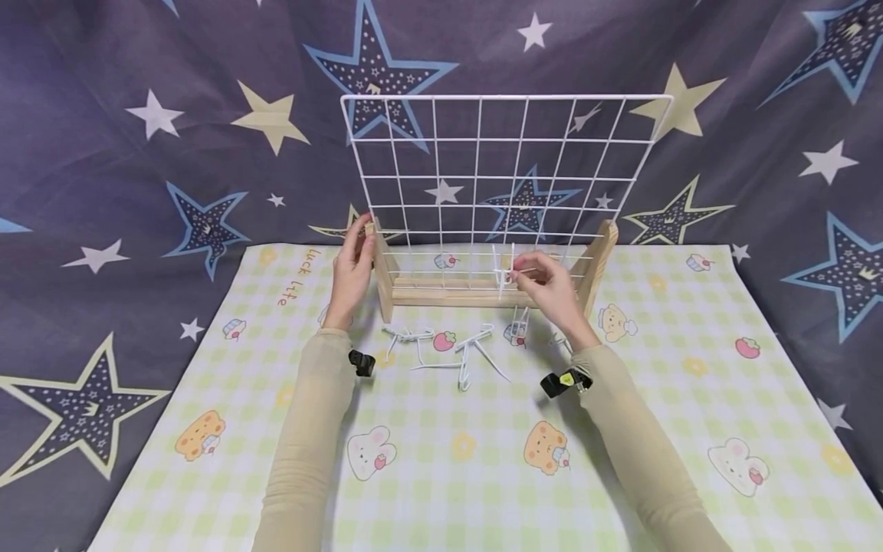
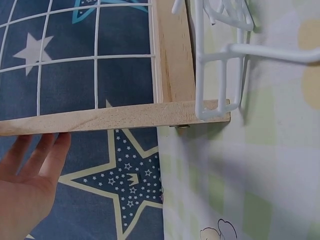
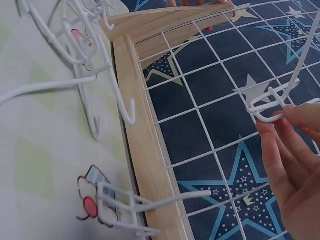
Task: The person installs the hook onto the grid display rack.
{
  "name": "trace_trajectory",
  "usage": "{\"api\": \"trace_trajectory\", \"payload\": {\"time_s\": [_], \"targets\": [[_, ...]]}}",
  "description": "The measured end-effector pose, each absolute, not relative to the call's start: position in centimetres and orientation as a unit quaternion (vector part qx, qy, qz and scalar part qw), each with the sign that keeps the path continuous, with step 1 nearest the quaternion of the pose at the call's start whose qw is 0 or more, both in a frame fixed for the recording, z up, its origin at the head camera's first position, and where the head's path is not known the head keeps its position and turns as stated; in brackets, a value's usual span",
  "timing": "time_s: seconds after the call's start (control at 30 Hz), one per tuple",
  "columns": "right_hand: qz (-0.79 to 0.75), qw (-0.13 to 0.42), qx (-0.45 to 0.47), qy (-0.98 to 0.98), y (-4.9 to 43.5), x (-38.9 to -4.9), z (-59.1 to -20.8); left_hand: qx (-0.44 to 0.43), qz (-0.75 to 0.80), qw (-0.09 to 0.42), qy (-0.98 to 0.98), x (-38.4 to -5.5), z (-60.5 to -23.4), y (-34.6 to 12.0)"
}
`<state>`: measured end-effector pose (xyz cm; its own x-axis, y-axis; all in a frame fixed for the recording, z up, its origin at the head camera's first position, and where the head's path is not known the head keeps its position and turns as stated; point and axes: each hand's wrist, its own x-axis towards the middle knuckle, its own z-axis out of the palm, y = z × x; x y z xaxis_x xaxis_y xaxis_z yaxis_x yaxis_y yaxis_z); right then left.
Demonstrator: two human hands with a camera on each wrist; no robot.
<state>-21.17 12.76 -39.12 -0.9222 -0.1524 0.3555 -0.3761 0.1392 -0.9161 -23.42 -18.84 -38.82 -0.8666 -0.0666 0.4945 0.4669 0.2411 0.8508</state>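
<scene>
A white wire grid panel [image 1: 507, 96] stands upright in a wooden stand with two side posts and a crossbar [image 1: 441, 296]. My left hand [image 1: 352, 276] grips the upper part of the left wooden post [image 1: 384, 287], its fingers against the outer edge. Between thumb and fingers, my right hand [image 1: 549, 290] pinches a white wire hook [image 3: 270, 119] at the lower right of the grid. That hook lies against the grid wires; whether it is hooked over one cannot be told.
In front of the stand, several white wire hooks lie on the checked tablecloth: a tangled group [image 1: 407, 335] at left, more hooks [image 1: 464, 366] in the middle, and one hook [image 3: 117, 205] near the crossbar. Behind hangs a dark star-patterned cloth [image 1: 228, 46].
</scene>
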Motion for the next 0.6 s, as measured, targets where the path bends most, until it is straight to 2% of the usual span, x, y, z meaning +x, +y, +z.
{"api": "trace_trajectory", "payload": {"time_s": [0.6], "targets": [[0.686,0.056,0.167,-0.706,11.3,-23.1,-41.2,-0.131,-0.595,0.228,-0.759,-23.5,-39.0,-18.8]]}}
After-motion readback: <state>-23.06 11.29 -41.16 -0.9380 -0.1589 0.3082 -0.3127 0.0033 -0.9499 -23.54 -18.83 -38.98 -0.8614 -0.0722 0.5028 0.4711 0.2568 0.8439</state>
